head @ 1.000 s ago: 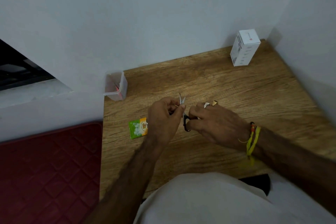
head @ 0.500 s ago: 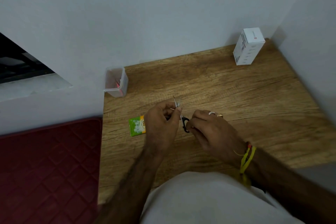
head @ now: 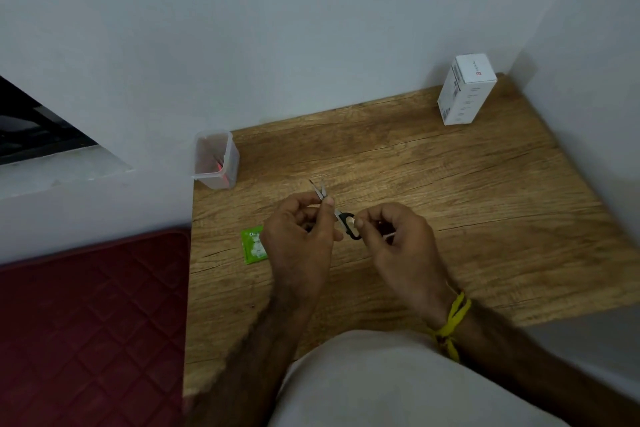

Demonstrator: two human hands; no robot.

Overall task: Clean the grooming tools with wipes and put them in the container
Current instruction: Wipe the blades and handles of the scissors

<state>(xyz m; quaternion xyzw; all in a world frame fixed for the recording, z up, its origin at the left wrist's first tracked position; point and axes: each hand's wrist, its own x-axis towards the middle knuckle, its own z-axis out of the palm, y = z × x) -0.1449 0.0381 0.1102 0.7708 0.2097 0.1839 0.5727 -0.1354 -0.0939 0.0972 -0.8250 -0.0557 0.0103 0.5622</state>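
Small scissors (head: 341,217) with black handles and thin metal blades are held above the wooden table (head: 450,204). My left hand (head: 301,236) pinches the blades near their middle, and the two blade tips stick out slightly apart above my fingers. My right hand (head: 398,243) grips the black handle loop; a thin white strip, perhaps a wipe, shows between its fingers. A clear plastic container (head: 216,159) with a red-tinted tool inside stands at the table's back left corner. A green wipe packet (head: 254,244) lies flat just left of my left hand.
A white cardboard box (head: 465,94) stands upright at the back right, near the corner of the walls. A dark red quilted mat (head: 90,315) lies left of the table. My light-coloured clothing covers the table's near edge.
The scissors have tilted so the blades point up and left, and my right hand has turned and shifted right on the handle. The camera view has tipped slightly.
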